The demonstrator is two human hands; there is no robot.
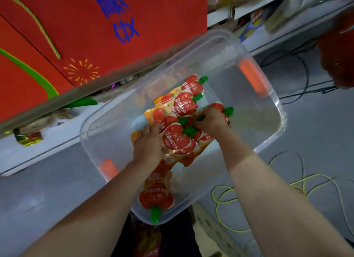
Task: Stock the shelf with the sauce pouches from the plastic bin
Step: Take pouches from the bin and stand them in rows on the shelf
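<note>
Two bare hands reach into the clear plastic bin in the head view. The pouches lie heaped in the bin's middle, red tomato prints up, green caps pointing various ways. The left hand presses on the near-left side of the heap, fingers curled against the pouches. The right hand has its grip pressed around pouch necks at the heap's top, green caps showing beside its fingers. One pouch lies apart at the bin's near corner. A red box stands just left of the bin. Yellow cord lies on the grey floor at right.
</note>
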